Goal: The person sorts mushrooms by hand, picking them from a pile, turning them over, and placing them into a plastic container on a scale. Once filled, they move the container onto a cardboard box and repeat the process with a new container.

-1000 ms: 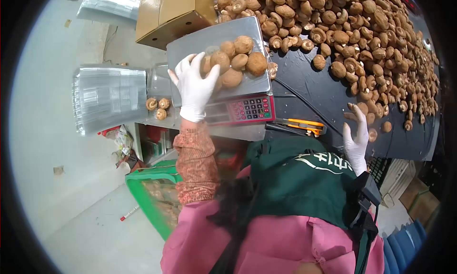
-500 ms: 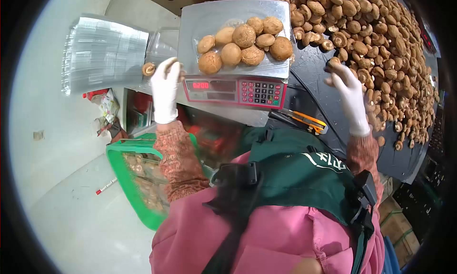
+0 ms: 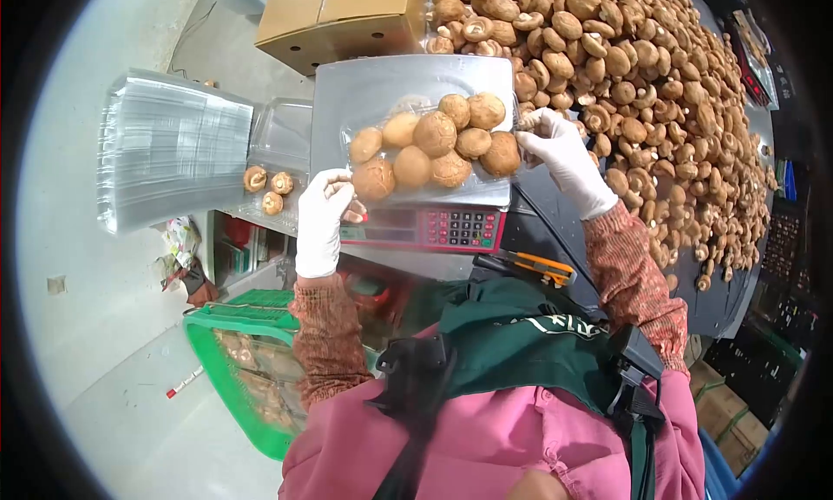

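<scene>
A clear plastic tray point(image 3: 482, 172) of brown shiitake mushrooms point(image 3: 434, 134) rests on the metal plate of a weighing scale point(image 3: 347, 83). My left hand point(image 3: 323, 218), in a white glove, has its fingers curled at the tray's front left corner, partly covering the scale's display. At the right edge, my right hand point(image 3: 562, 160), gloved too, pinches the tray rim beside the outermost mushroom. Three loose mushrooms point(image 3: 272, 203) lie left of the scale, near a clear empty tray point(image 3: 286, 131).
A large mushroom heap point(image 3: 659, 101) covers the dark table at right. Stacked clear trays point(image 3: 173, 148) stand at left, and a cardboard box point(image 3: 347, 27) sits behind the scale. An orange cutter point(image 3: 542, 267) lies in front. Below left is a green basket point(image 3: 230, 413) holding packed trays.
My right hand has come left from the mushroom heap to the tray's right edge. My left hand has closed in on its left corner. More loose mushrooms now show at left.
</scene>
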Motion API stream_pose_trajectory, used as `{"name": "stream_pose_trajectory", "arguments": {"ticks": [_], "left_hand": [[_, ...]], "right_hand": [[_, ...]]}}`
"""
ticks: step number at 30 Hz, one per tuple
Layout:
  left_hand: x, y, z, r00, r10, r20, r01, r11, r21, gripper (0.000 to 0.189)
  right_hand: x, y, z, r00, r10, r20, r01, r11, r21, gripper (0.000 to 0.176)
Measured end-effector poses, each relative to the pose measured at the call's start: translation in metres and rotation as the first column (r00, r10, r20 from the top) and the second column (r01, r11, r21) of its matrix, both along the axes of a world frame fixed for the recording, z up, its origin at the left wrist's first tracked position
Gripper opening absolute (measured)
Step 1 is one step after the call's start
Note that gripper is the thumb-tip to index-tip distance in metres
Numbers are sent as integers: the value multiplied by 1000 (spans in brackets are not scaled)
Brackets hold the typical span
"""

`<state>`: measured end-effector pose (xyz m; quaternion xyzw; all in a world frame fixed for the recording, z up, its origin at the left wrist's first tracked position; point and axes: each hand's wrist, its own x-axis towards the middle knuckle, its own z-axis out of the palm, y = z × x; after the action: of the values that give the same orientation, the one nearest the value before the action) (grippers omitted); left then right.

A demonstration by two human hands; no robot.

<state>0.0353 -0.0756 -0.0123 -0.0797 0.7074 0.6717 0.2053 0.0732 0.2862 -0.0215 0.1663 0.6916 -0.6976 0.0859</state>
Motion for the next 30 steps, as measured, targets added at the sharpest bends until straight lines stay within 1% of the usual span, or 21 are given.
{"name": "stream_pose_trajectory", "arguments": {"ticks": [1, 4, 5, 6, 9, 10, 12, 13, 14, 15, 16, 18, 19, 22, 23, 26, 27, 28, 29, 30], "left_hand": [[-4, 1, 5, 1000, 2, 4, -2, 1000, -10, 22], [-29, -1, 18, 998, 18, -55, -16, 999, 33, 23], [-42, -1, 24, 993, -3, -114, 2, 1000, -10, 22], [-57, 0, 32, 991, -7, -130, 3, 1000, -31, 24], [-110, 3, 52, 971, 29, -239, -31, 1000, -2, 25], [-131, 3, 53, 962, 47, -267, -46, 999, 10, 26], [-168, 3, 50, 949, 81, -305, -75, 997, 31, 28], [-188, 4, 46, 944, 98, -316, -91, 995, 38, 28], [-205, 4, 42, 940, 117, -321, -108, 993, 45, 29], [-219, 3, 39, 942, 111, -316, -105, 994, 38, 35], [-226, 7, 38, 934, 158, -320, -141, 987, 74, 36], [-236, 16, 35, 913, 251, -321, -213, 966, 149, 40], [-235, 15, 37, 909, 230, -349, -191, 971, 141, 45], [-210, 12, 50, 895, 242, -376, -211, 970, 122, 43], [-198, 6, 54, 884, 231, -407, -216, 973, 83, 41], [-158, -27, 72, 778, 191, -599, -359, 917, -174, 43], [-144, -40, 85, 632, 60, -773, -501, 793, -348, 43], [-129, -54, 102, 478, -124, -869, -654, 610, -447, 43], [-117, -68, 119, 421, -244, -874, -799, 356, -485, 44], [-107, -84, 132, 391, -369, -843, -891, 77, -447, 45]], "right_hand": [[-4, -1, 4, 1000, -23, 18, 24, 998, -55, 17], [-26, -4, 35, 999, -49, 15, 50, 992, -119, 18], [-37, -2, 36, 999, -37, -10, 36, 995, -92, 19], [-50, -1, 40, 999, -33, -24, 30, 995, -93, 18], [-99, -4, 59, 993, -28, -114, 21, 998, -59, 16], [-119, -7, 60, 990, -61, -131, 40, 986, -161, 17], [-149, -10, 66, 984, -56, -166, 21, 979, -205, 17], [-166, -12, 66, 983, -83, -164, 46, 975, -219, 18], [-176, -12, 68, 980, -81, -180, 44, 979, -198, 19], [-189, -12, 67, 987, -83, -134, 53, 975, -216, 18], [-204, -12, 61, 993, -85, -87, 63, 970, -233, 16], [-228, -16, 48, 969, -135, -206, 76, 959, -273, 18], [-241, -19, 47, 972, -191, -134, 135, 928, -348, 16], [-277, -22, 41, 965, -250, -78, 202, 901, -384, 15], [-289, -19, 31, 967, -213, -138, 133, 888, -440, 20], [-270, -29, 60, 960, -241, -140, 147, 864, -482, 33], [-268, -23, 40, 951, -181, -251, 43, 880, -472, 46], [-247, -24, 49, 961, -129, -246, 16, 910, -415, 51], [-226, -24, 47, 966, -107, -235, 1, 913, -409, 49], [-203, -22, 44, 971, -85, -224, -14, 914, -405, 46]]}}
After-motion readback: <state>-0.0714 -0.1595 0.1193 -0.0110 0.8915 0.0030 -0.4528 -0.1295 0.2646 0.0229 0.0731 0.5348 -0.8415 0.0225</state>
